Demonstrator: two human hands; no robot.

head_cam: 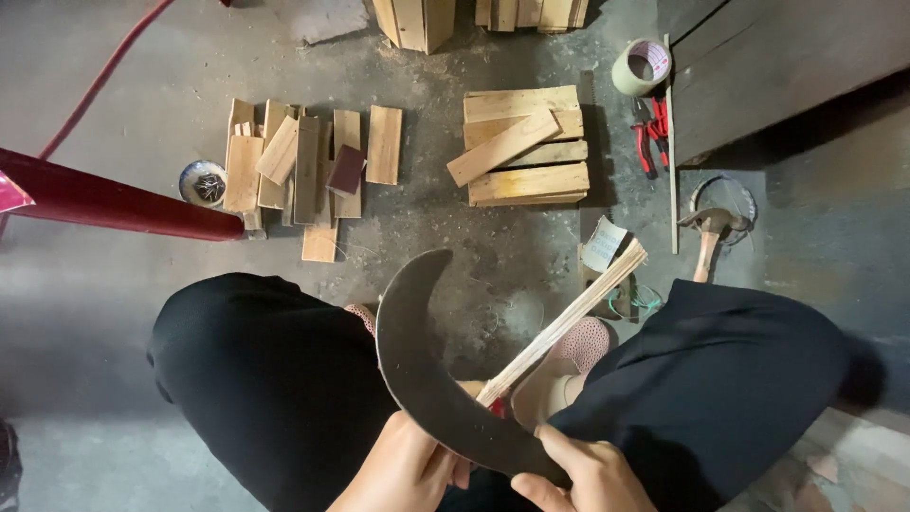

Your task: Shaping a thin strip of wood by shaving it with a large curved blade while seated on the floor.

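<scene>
Both hands closed on the sickle (427,379): left hand (403,469) under blade, right hand (578,474) at handle end; blade crosses bamboo strips (569,318) between knees. Concrete floor (142,123), wood planks (526,142), pliers (649,133), tape roll (642,66)

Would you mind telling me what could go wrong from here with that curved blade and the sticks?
1. The left hand and right hand both sit right at the curved blade; a slip could cut fingers.
2. The blade hangs between the knees, above a foot, so a dropped or skidding blade may hit a leg.
3. The thin sticks lie loosely against the blade and could splinter or spring away.
</scene>
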